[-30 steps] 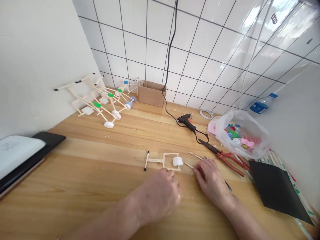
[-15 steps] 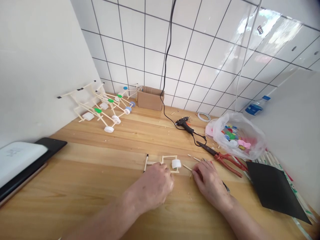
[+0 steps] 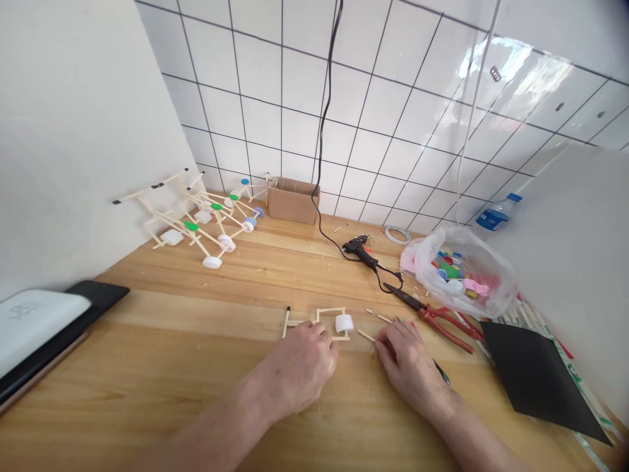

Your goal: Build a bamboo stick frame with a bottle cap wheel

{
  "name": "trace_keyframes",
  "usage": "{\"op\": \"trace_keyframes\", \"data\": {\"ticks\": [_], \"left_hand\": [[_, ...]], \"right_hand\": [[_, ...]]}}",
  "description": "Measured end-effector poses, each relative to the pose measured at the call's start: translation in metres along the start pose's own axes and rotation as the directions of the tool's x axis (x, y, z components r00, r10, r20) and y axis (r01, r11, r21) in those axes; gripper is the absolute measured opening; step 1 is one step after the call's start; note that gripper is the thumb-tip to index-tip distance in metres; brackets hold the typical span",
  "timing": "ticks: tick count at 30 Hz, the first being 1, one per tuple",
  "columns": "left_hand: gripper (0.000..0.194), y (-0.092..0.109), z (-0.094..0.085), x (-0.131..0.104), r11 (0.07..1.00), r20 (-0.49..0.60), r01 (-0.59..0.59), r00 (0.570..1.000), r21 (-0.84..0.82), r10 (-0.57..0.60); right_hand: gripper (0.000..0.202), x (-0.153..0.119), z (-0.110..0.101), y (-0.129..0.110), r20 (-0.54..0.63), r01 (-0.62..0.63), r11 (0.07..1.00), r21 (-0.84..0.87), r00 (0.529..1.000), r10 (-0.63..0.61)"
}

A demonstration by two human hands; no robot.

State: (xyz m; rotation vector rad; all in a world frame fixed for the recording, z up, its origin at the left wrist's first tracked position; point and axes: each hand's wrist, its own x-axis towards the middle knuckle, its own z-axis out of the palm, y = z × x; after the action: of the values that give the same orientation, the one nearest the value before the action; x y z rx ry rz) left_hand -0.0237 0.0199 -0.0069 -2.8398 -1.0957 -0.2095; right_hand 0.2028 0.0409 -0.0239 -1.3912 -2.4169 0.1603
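My left hand [image 3: 304,360] is curled, knuckles up, over the near part of a small wooden-stick frame [image 3: 331,310] lying flat on the table. Its fingertips are hidden beneath the hand. A white bottle cap [image 3: 344,323] sits at the right end of the frame, and a black-tipped cross stick [image 3: 285,322] forms its left end. To the right, my right hand [image 3: 405,360] rests on the table with its fingers pinched at the end of a short wooden stick [image 3: 366,335]. Another thin stick [image 3: 384,318] lies just beyond those fingers. A dark pen-like tool [image 3: 442,372] shows partly from under this hand.
Several stick models with cap wheels [image 3: 211,226] stand at the back left near a cardboard box [image 3: 293,201]. Further right are a glue gun [image 3: 361,250], a tape roll [image 3: 397,235], red-handled pliers [image 3: 442,322], a bag of caps [image 3: 501,269] and a black sheet [image 3: 535,377].
The whole view has shifted slightly, with the table items sitting a little lower. Both hands keep nearly the same places and poses beside the frame and the short stick.
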Motion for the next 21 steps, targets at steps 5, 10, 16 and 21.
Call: {"op": "trace_keyframes", "data": {"ticks": [5,10,16,21], "left_hand": [[0.018,-0.002,0.002,0.000,1.000,0.002,0.011,1.000,0.005,-0.011],[0.020,-0.004,0.004,0.002,0.999,-0.006,0.046,0.999,-0.003,-0.046],[0.017,-0.002,0.008,0.004,0.985,-0.079,0.116,0.989,-0.130,-0.126],[0.007,0.008,0.009,0.009,0.882,-0.162,0.249,0.928,-0.399,-0.336]], "right_hand": [[0.016,0.001,-0.001,-0.001,-0.001,-0.006,1.000,-0.009,1.000,0.006],[0.015,0.001,0.000,-0.001,-0.008,-0.014,1.000,-0.028,1.000,0.013],[0.015,0.000,0.000,-0.001,-0.023,-0.029,0.999,-0.020,0.999,0.028],[0.012,-0.004,-0.007,-0.007,0.060,-0.081,0.971,0.225,0.996,0.069]]}}
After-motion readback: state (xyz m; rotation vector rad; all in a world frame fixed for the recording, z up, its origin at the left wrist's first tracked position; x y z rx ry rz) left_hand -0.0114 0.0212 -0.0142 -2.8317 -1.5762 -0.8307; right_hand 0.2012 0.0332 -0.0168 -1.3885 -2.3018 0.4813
